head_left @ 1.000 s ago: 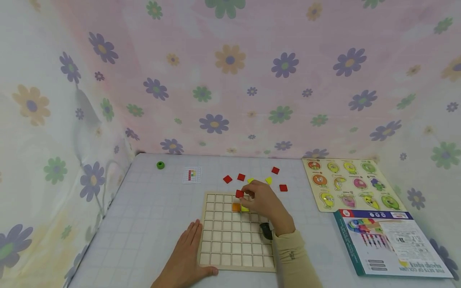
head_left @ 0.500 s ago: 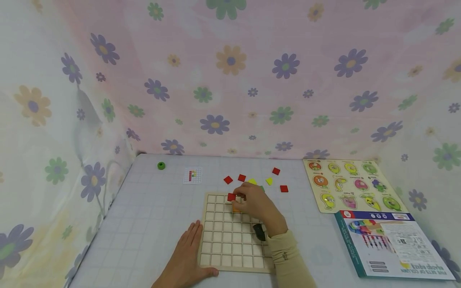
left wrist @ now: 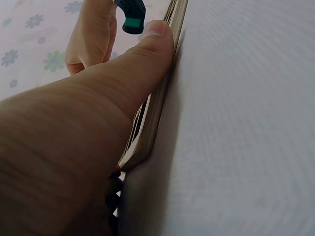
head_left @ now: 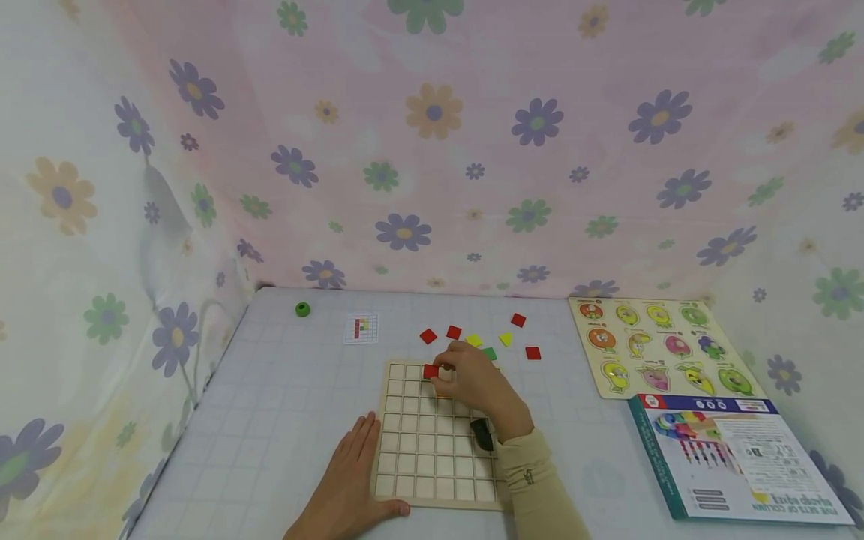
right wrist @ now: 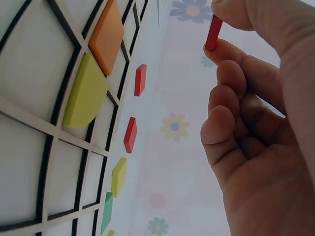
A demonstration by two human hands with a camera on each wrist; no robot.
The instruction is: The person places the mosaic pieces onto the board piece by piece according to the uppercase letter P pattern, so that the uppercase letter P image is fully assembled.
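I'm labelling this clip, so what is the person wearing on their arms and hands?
Both hands are bare. The right hand comes out of a beige long sleeve with a small dark mark near the cuff, and a black device sits at that wrist. The left hand shows no sleeve.

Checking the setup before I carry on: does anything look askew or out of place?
Nothing stands out. The wooden grid board lies flat, the right hand pinches a red square tile, and loose tiles lie beyond the board.

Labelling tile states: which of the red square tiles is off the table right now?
The red tile pinched in the right hand fingers, over the grid board's top row. The other four red tiles lie flat on the table beyond the board.
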